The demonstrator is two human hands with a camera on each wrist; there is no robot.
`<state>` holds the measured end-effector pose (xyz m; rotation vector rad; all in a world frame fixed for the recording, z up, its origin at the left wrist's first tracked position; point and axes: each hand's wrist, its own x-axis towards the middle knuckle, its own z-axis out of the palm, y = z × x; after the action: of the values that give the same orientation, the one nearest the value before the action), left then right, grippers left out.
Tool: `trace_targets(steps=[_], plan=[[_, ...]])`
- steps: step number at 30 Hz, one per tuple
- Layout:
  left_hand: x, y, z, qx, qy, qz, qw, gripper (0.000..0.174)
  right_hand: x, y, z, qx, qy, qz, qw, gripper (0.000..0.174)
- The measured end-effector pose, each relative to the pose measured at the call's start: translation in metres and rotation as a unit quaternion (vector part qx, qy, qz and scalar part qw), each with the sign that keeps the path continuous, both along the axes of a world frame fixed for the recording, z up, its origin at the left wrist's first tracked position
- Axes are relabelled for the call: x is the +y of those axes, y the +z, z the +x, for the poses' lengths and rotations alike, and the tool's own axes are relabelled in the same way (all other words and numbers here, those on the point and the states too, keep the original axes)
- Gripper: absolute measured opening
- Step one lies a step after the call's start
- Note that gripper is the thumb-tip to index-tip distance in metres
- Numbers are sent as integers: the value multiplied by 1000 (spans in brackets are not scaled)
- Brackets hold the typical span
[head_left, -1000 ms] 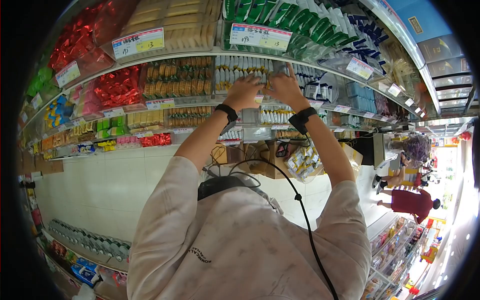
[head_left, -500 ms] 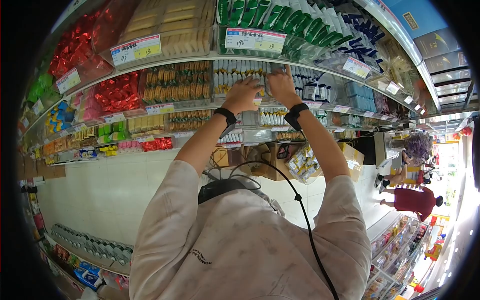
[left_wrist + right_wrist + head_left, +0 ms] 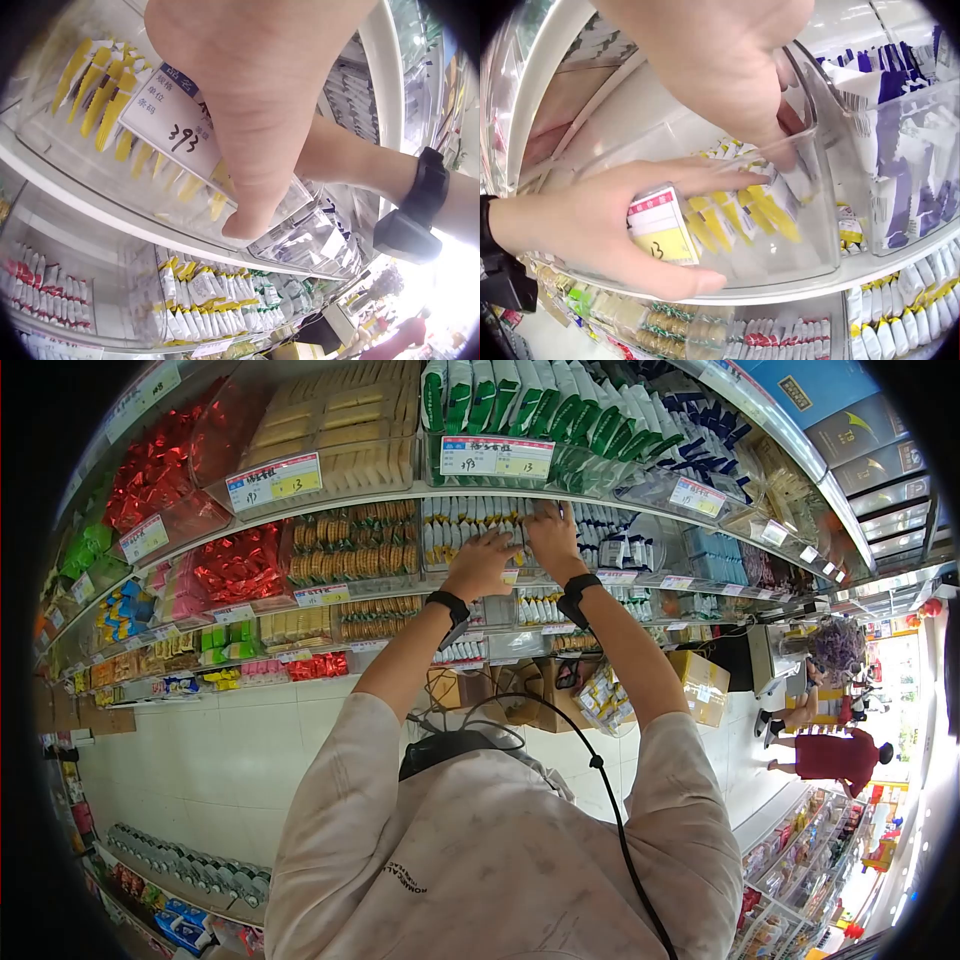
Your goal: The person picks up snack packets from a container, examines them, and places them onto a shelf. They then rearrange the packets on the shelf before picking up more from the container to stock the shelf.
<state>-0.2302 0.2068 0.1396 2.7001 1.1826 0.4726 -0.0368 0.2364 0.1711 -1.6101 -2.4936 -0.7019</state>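
Towards the left end of the shelf [image 3: 265, 582], red sweets [image 3: 235, 542] are sitting in a clear tub, with biscuits [image 3: 352, 536] standing in rows just beside them. Next along, near the middle of the shelf's front edge, a clear bin [image 3: 819, 225] is sitting with yellow-and-white packets [image 3: 739, 214] standing in it. The person is reaching up to it with both arms. The left hand [image 3: 604, 225] is lying flat against the bin's front wall, its fingers stretching straight along the plastic above the tag [image 3: 658, 231] and its thumb running along the bottom edge; it is pressing rather than clasping. The right hand [image 3: 720, 67] is coming over the bin's rim beside it, its fingertips [image 3: 789, 154] dipping down among the packets behind the wall. Whether they are pinching one I cannot tell, since the plastic is blurring them. To the right of the bin, blue packs [image 3: 622, 538] are filling the neighbouring tub.
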Motion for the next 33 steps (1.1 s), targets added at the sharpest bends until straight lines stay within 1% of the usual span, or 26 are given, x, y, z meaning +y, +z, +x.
trace_targets(steps=[5,8,11,14,17,20,23,26,29,33], plan=[[0,-3,-1,-13,-2,3,1000,78,-4,11,-1,0,-15,-64,998,10],[-2,0,-2,-15,0,-1,1000,77,0,4,5,-3,-6,-55,998,9],[-1,4,-1,0,-3,-7,1000,77,-1,33,-2,1,-67,-186,980,14],[-1,3,-1,1,-2,6,1000,77,1,25,2,2,-30,-125,992,14],[-1,7,-1,10,-4,-16,1000,79,9,0,0,44,-23,12,999,13],[-1,3,-2,2,-5,7,1000,80,4,5,0,29,-13,5,999,11],[0,2,-2,-17,-9,-6,1000,81,3,11,3,-19,-20,-65,998,11],[2,-3,-3,-26,-18,-7,999,78,-1,29,1,-84,-31,-175,980,20],[3,-3,-2,-14,-19,-12,1000,75,-3,38,4,-65,-13,-212,975,32],[-1,9,-3,2,-8,-23,1000,73,-1,38,3,-44,-9,-218,975,40]])
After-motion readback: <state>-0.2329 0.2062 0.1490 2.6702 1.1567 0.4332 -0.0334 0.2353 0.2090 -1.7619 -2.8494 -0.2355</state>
